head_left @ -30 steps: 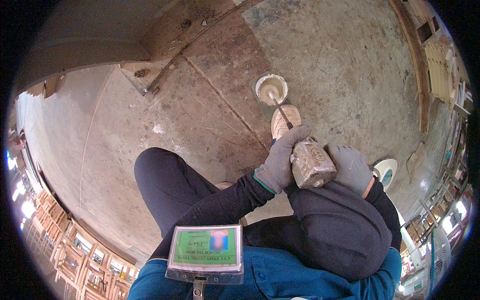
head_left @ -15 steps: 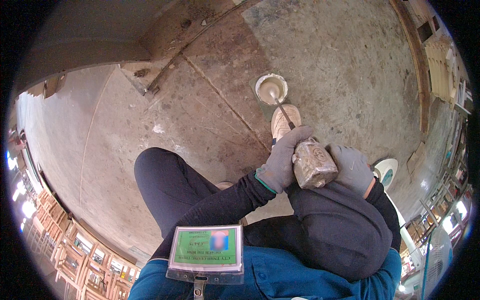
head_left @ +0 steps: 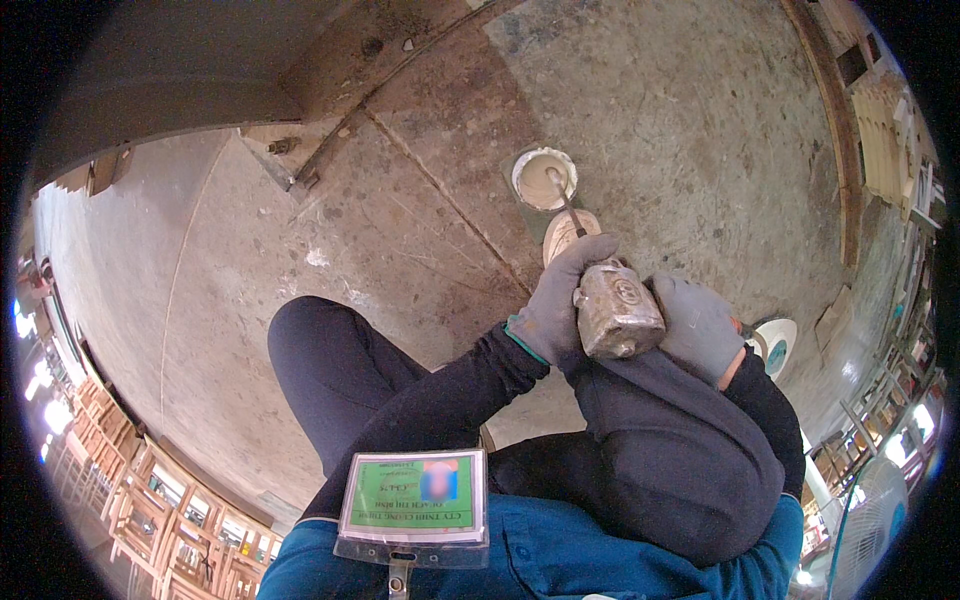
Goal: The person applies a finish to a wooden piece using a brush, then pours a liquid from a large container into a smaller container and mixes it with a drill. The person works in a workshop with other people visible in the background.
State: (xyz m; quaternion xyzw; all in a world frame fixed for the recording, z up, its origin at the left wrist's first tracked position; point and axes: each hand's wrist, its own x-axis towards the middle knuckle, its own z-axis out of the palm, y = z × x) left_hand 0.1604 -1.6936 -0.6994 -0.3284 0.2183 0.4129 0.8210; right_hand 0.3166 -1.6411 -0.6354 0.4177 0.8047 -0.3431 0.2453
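Note:
A hand-held power mixer with a boxy, stained metal body (head_left: 622,315) is held above my right knee. Its thin shaft (head_left: 571,213) reaches forward into a round white-rimmed pot (head_left: 518,182) of pale beige paste (head_left: 540,189). My left hand (head_left: 553,305), in a grey glove, is closed around the front left of the mixer, near the shaft. On the right side, my gloved right hand (head_left: 697,327) grips the mixer too; its fingers are partly hidden. The shaft's lower end is coated with paste, and the pot stands just beyond my shoe (head_left: 567,236).
A dark metal structure (head_left: 190,70) overhangs the floor at the far left. Stacked wooden pieces (head_left: 885,150) lie at the far right, behind a long wooden strip (head_left: 843,150). A round white object (head_left: 776,345) sits beside my right wrist, with a fan (head_left: 868,520) lower right.
Both hands and the mixer have shifted slightly forward and left. The shaft's end has moved forward and right within the pot, and the pale blur around it is gone.

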